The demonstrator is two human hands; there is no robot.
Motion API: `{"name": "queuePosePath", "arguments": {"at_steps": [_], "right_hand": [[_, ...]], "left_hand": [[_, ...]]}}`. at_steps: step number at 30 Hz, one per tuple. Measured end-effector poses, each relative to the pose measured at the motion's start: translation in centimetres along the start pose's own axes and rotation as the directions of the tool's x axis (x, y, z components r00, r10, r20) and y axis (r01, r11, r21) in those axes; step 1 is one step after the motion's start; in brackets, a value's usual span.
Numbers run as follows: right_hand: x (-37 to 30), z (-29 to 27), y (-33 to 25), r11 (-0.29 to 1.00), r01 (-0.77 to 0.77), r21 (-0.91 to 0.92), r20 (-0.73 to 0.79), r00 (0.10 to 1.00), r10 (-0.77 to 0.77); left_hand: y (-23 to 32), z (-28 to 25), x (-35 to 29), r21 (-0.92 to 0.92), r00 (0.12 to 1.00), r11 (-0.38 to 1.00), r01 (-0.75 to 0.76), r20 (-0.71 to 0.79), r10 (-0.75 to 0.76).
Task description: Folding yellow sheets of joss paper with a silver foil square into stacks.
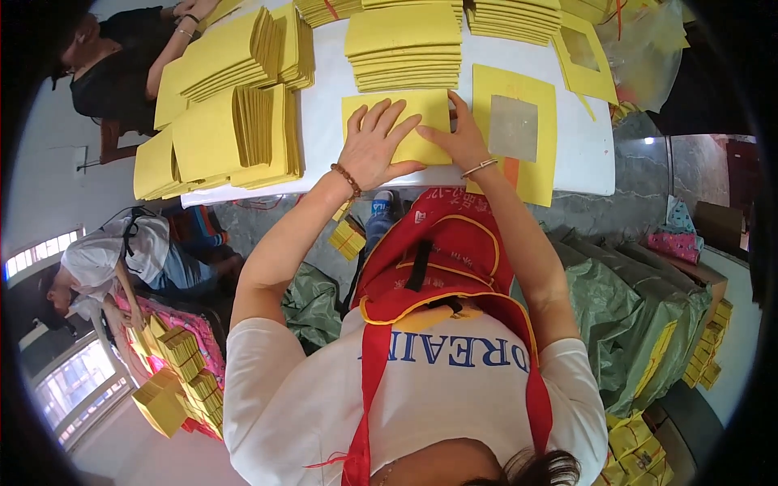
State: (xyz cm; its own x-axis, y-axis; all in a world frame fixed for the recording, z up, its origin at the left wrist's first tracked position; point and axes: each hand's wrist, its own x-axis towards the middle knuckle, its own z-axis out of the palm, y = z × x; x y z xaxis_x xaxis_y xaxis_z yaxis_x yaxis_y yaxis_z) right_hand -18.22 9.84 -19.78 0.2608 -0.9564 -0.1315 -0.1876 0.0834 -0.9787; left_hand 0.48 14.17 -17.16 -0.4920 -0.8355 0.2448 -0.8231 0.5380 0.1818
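Note:
A folded yellow paper piece lies on the white-topped table in front of me. My left hand rests flat on its left part, fingers spread. At its right edge is my right hand, thumb on the paper and index finger stretched toward the far corner, the two apart. My other right fingers are partly hidden. Just right of that hand lies an opened-out yellow paper sheet with a grey square panel and an orange strip. A stack of folded yellow papers stands just beyond my hands.
More folded yellow stacks fill the table's left side. A clear plastic bag hangs at the far right corner. One person sits at the far left; another bends over yellow bundles. Green tarpaulin covers lie on my right.

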Motion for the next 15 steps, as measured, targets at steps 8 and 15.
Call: {"name": "queuePosePath", "arguments": {"at_steps": [8,15], "right_hand": [[-2.5,-0.2,0.6,0.987,0.154,-0.042,-0.013,0.988,-0.154],[-5.5,-1.4,-1.2,0.953,0.267,-0.145,-0.008,0.963,-0.271]], "left_hand": [[0.0,0.0,0.0,0.001,0.999,1.000,0.011,0.031,-0.011],[0.4,-0.5,0.7,0.040,1.000,0.999,-0.012,0.010,0.011]]}}
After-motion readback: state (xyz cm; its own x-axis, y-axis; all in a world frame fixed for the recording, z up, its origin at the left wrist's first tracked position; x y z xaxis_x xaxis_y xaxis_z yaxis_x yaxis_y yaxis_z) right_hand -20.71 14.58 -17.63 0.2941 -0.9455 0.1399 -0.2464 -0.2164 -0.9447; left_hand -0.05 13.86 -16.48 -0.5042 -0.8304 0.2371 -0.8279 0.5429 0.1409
